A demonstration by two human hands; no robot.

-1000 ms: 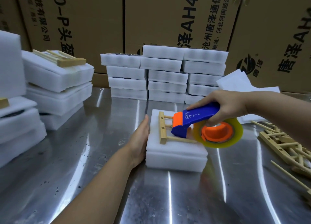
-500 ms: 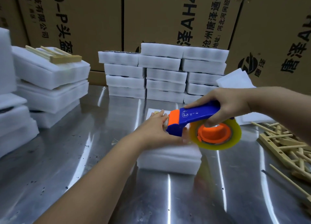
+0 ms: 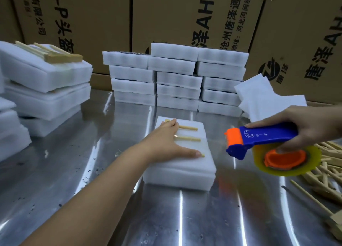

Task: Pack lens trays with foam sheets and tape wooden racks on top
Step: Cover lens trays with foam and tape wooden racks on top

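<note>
A white foam-wrapped tray pack lies on the steel table in the middle. A wooden rack rests on its top, partly covered by my left hand, which presses flat on the rack with straight, spread fingers. My right hand grips the blue handle of a tape dispenser with an orange hub and a clear-yellow tape roll. The dispenser hangs in the air to the right of the pack, apart from it.
Stacks of foam packs stand at the back, more at the left, one bearing a wooden rack. Loose foam sheets lie at the back right. Several wooden racks are piled at the right edge. Cardboard boxes form the back wall.
The right hand has drawn the tape dispenser off the pack, away to the right. The left hand has flattened onto the rack, whose sticks now show.
</note>
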